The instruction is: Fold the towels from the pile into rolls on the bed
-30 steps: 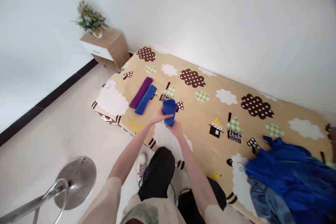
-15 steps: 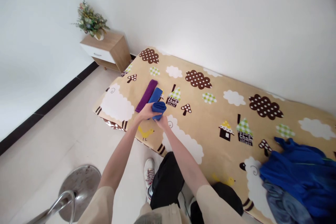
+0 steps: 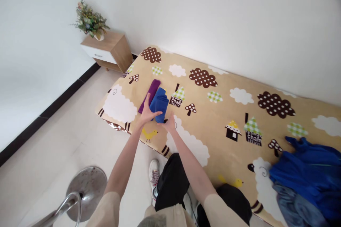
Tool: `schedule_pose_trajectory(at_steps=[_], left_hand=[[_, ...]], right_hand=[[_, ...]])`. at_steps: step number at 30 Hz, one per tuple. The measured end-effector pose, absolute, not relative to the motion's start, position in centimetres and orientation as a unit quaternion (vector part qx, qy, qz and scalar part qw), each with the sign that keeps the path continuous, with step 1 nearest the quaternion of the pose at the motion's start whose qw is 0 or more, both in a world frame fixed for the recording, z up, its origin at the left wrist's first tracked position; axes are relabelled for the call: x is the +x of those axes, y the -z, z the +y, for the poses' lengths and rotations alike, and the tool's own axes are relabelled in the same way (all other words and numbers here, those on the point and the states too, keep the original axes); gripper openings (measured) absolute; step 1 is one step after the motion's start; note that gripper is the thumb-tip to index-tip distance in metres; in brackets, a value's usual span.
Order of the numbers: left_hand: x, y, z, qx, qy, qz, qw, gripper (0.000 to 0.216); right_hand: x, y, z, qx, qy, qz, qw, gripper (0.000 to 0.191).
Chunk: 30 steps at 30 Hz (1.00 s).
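Two folded blue cloths lie side by side on the bed. The nearer blue cloth bundle (image 3: 161,106) is thick and rests against the flatter blue cloth (image 3: 157,94). Just left of them is a folded purple cloth (image 3: 151,92). My left hand (image 3: 148,112) is open, fingers stretched over the purple and flatter blue cloths, its thumb at the near end of the bundle. On the other side, my right hand (image 3: 169,123) is open with fingers apart, its thumb by the bundle's near end. Neither hand grips the bundle.
The bed (image 3: 197,113) has a beige patterned cover and runs along the wall. A heap of blue and grey clothes (image 3: 306,173) lies at its right. A nightstand (image 3: 106,48) with a flower pot stands at the far left. A round metal base (image 3: 90,188) is on the floor.
The blue bundle, held between both hands before, now lies on the bed beside the flatter blue cloth. Both hands have opened and spread apart from it.
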<state>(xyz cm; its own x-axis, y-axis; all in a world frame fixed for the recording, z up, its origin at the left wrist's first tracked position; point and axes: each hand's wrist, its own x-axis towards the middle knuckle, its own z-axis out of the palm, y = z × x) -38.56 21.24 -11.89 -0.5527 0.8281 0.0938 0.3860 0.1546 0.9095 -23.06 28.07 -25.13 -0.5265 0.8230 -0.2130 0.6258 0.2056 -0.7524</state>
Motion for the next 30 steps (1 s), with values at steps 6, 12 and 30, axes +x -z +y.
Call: schedule_pose_trajectory(at_steps=[6,12,30], left_hand=[[-36.5,12.8,19.6,0.362,-0.482,0.784,0.152,0.093],[-33.7,16.0,23.2,0.442,-0.417,0.788,0.098,0.049],[-36.1,27.3,39.4,0.571,0.019,0.821,-0.006,0.059]], right_hand=[[-9.9,28.7,25.9,-0.572,-0.39,-0.702,0.165,0.089],[1.6,33.1,22.1,-0.568,-0.235,-0.769,0.175,0.061],[2.0,34.1,24.5,-0.561,-0.273,-0.77,0.134,0.064]])
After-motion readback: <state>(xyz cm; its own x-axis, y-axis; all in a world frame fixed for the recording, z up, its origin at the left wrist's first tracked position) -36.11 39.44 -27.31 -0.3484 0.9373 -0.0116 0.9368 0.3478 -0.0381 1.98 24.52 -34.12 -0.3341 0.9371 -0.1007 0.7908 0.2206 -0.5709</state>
